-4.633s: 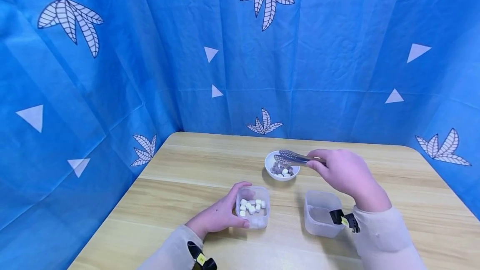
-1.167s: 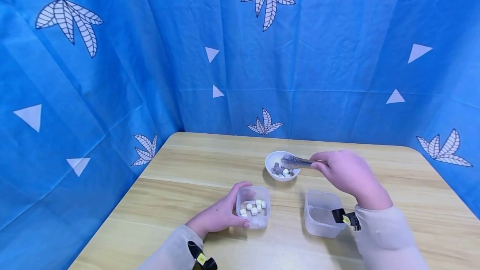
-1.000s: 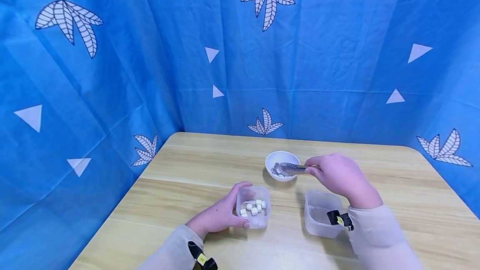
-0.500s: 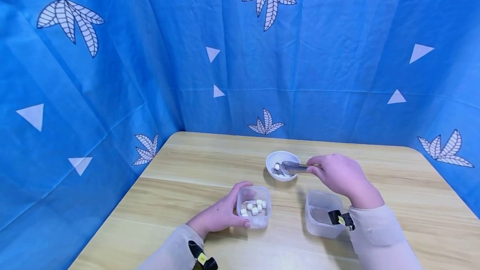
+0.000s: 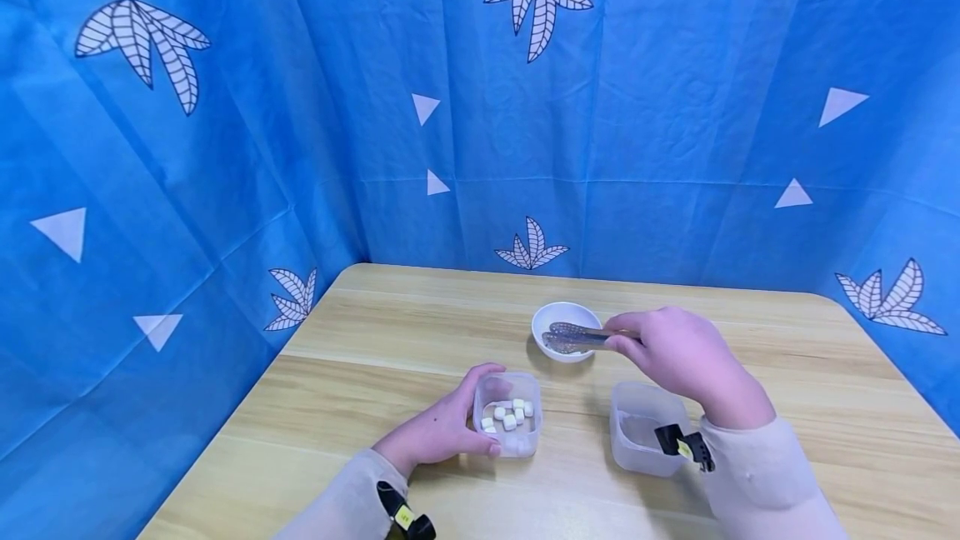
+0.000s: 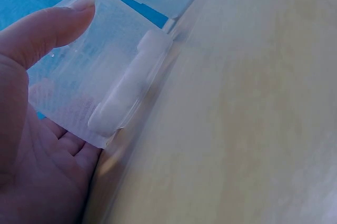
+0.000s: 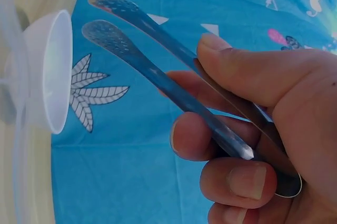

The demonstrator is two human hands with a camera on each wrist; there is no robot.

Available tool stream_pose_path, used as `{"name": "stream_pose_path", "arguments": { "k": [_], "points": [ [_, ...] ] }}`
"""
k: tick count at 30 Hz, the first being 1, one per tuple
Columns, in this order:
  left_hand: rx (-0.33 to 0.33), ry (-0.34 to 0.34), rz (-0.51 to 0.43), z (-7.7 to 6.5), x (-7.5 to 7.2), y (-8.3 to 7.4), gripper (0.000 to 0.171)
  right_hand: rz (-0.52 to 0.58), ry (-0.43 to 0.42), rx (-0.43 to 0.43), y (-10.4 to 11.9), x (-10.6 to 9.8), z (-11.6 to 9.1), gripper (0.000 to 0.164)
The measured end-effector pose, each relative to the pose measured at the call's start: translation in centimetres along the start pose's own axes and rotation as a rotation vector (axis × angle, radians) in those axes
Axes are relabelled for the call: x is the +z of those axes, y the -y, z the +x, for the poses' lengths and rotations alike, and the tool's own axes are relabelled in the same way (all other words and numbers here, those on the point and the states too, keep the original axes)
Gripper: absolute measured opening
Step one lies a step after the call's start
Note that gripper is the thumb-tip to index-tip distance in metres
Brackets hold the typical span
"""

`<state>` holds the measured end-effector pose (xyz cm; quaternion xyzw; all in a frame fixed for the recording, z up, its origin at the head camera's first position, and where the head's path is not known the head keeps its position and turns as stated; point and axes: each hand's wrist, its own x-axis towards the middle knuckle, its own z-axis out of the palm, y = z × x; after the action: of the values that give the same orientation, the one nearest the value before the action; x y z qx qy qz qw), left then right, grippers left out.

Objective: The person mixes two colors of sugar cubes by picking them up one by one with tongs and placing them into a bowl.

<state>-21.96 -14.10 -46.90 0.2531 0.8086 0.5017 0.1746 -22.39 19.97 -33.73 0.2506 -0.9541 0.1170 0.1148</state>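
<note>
The right grip (image 5: pixel 678 354) is pinching the tongs (image 7: pixel 155 76), whose tips are standing apart over the far bowl (image 5: pixel 566 312), having been closer together half a second ago; the left grip (image 5: pixel 442 426) is holding the left tub (image 5: pixel 517 446) of white cubes (image 5: pixel 510 422) on the desk (image 5: pixel 390 332); the tongs are hiding most of the bowl's inside; a wrist strap (image 5: pixel 684 446) is overlapping the right tub (image 5: pixel 643 462).

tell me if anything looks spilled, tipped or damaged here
Nothing stands out. The white bowl, left container and right container stand upright, white cubes lie inside the one the left hand grips, and I see no spill or damage. In the head view, the tongs largely hide the bowl's contents.
</note>
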Motion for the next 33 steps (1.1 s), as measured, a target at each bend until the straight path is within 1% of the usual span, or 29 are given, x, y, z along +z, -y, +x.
{"name": "stream_pose_path", "arguments": {
  "k": [5, 11, 17, 23, 27, 33],
  "points": [
    [0.006, 0.001, 0.002, 0.0, 0.0, 0.0, 0.105, 0.012, -0.017, -0.063, 0.8, -0.1, -0.2, 0.019],
    [0.007, 0.000, 0.002, 0.0, 0.2, 0.1, 0.104, 0.038, -0.002, -0.104, 1.9, -0.3, -0.3, 0.018],
    [0.011, -0.004, -0.009, -0.1, 0.2, 0.2, 0.102, 0.029, 0.007, -0.154, 3.0, 0.0, -0.3, 0.018],
    [0.000, -0.003, -0.008, -0.1, 0.2, 0.0, 0.103, 0.017, 0.032, -0.207, 4.0, 0.2, -0.3, 0.013],
    [0.005, 0.004, -0.006, -0.1, 0.2, 0.0, 0.103, 0.022, 0.037, -0.226, 4.7, 0.7, -0.3, 0.014],
    [0.036, 0.030, -0.051, -0.1, 0.2, 0.1, 0.105, 0.022, 0.062, -0.232, 6.0, 2.0, 0.0, 0.011]
  ]
}}
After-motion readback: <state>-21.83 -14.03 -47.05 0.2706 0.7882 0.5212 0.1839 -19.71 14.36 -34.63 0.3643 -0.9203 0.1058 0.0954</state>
